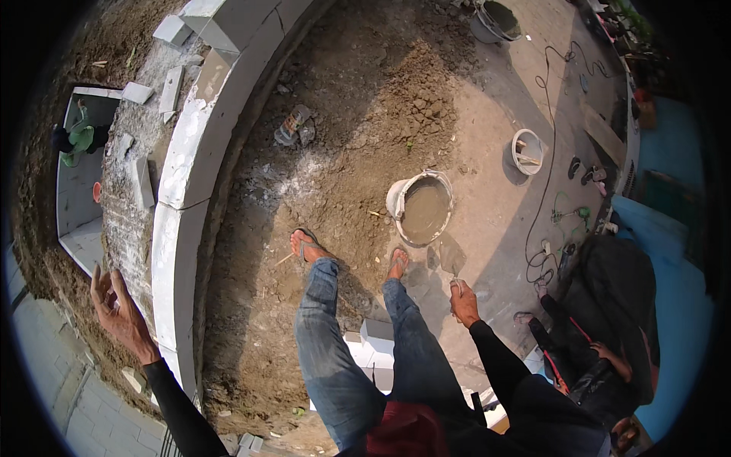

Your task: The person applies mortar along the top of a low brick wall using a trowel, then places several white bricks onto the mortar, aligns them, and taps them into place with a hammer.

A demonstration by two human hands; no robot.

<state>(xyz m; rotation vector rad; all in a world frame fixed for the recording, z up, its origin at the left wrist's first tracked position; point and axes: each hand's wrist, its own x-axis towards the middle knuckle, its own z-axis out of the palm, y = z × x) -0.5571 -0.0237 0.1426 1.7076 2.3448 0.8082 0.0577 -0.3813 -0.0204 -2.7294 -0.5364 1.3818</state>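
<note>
Out to the left, my left hand (123, 314) is raised beside the white block wall (180, 171), its fingers apart and nothing in them. My right hand (464, 305) is closed round the handle of a trowel. The grey trowel blade (452, 254) points away from me, just right of and nearer than a bucket (396, 199). Wet grey mortar (425, 211) fills much of that bucket, and its rim is smeared. Whether the blade touches anything below cannot be made out.
A white bucket (527, 152) with sticks inside stands right; another bucket (495, 21) is far off. A dark cable (539, 213) snakes over the ground. A co-worker (601, 335) is close on the right, another person (82, 139) far left. Loose soil (419, 95) lies ahead.
</note>
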